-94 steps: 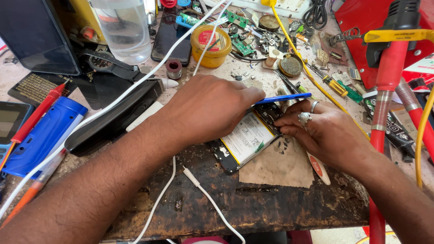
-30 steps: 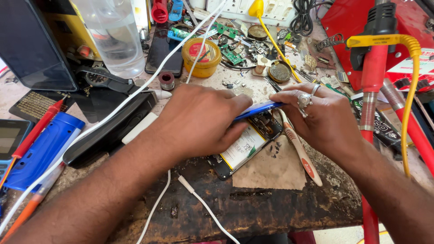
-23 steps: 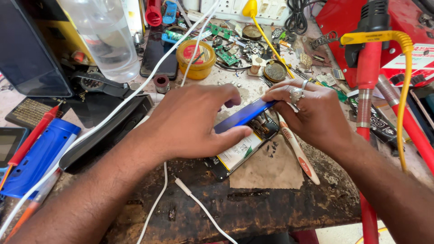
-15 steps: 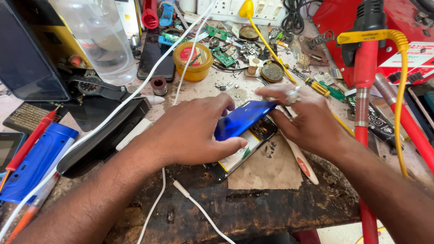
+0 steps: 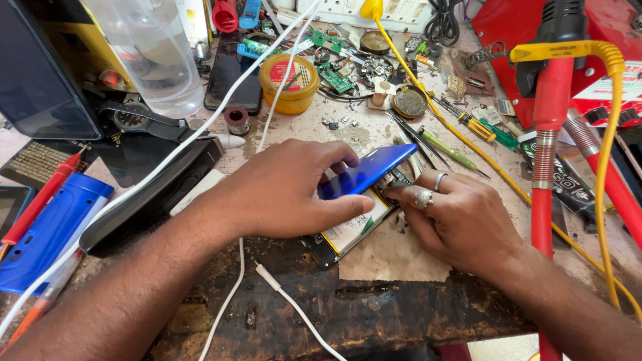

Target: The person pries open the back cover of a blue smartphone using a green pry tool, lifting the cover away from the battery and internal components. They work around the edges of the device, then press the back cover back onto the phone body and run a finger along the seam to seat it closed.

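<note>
An opened phone lies on a brown paper sheet on the worn workbench, its pale battery showing. My left hand grips the phone's blue back cover and holds it tilted up off the body. My right hand, with rings on two fingers, presses its fingertips on the upper end of the phone's insides, just under the raised cover.
A white cable runs over my left arm. A yellow paste tin, a clear bottle, loose circuit boards, tweezers and screwdrivers lie behind. A red hot-air tool stands at right; a blue case at left.
The blue back cover was a thin edge at the phone's top; my left hand has since lifted it higher and tilted it up. My right hand shifted down onto the exposed insides.
</note>
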The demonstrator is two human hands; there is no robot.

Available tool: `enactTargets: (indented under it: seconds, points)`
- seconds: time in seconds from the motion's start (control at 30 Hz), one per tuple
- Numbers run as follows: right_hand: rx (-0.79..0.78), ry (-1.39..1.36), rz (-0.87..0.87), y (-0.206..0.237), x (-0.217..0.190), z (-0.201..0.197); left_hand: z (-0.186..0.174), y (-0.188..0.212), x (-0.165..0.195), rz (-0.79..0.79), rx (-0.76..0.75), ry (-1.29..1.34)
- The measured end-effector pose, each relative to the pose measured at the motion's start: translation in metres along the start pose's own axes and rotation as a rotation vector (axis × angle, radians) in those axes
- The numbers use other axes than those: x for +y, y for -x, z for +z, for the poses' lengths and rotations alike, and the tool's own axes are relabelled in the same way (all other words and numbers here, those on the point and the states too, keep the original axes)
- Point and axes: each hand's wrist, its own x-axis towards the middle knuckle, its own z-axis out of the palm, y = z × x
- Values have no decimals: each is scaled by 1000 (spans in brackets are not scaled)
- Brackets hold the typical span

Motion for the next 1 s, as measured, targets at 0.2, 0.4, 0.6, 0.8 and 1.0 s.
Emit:
enactTargets:
  seconds: [0.2,0.4,0.6,0.8,1.0]
  points:
    - [-9,-67,59,-2,-1,2,1,0,-1,-31,-31,-5]
    - [-13,-8,60,2,-3,0,3,1,-2,8,0,5]
    - [-35,2,67,1,-5,0,3,2,-1,-26,-19,-7]
    - [16,22,29,2,-8,1,5,2,-3,28,10,-22]
    - [43,81,14,0,-10,3,5,1,-3,14,2,-25]
